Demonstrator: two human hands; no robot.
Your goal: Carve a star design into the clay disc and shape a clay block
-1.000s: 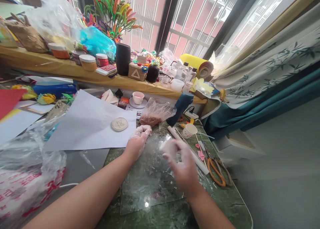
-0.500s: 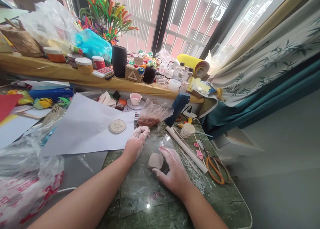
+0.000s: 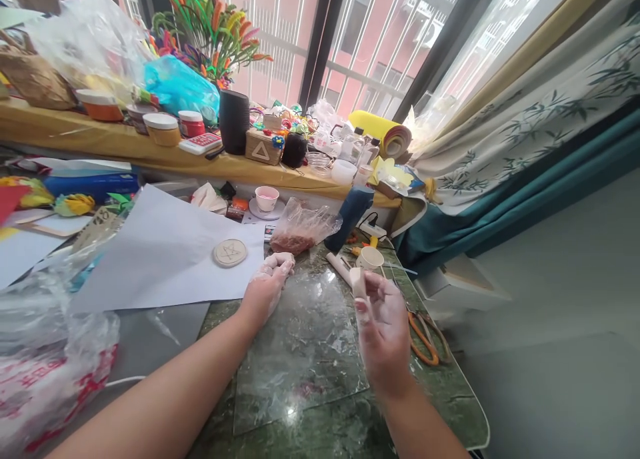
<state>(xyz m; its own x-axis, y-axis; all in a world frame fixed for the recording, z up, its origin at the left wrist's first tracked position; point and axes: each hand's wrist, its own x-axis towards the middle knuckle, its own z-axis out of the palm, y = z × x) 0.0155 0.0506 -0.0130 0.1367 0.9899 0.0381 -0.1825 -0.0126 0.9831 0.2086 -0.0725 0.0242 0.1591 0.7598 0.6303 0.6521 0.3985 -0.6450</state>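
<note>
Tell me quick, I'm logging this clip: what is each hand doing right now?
Left hand: closed in a loose fist, resting at the edge of the glass sheet; contents cannot be told.
Right hand: raised, fingers holding a pale clay piece.

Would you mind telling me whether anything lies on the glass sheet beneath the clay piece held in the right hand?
Nothing visible does. The right hand holds the clay piece above the glass sheet, whose surface shows only smears. The left hand rests at its far left edge.
</note>
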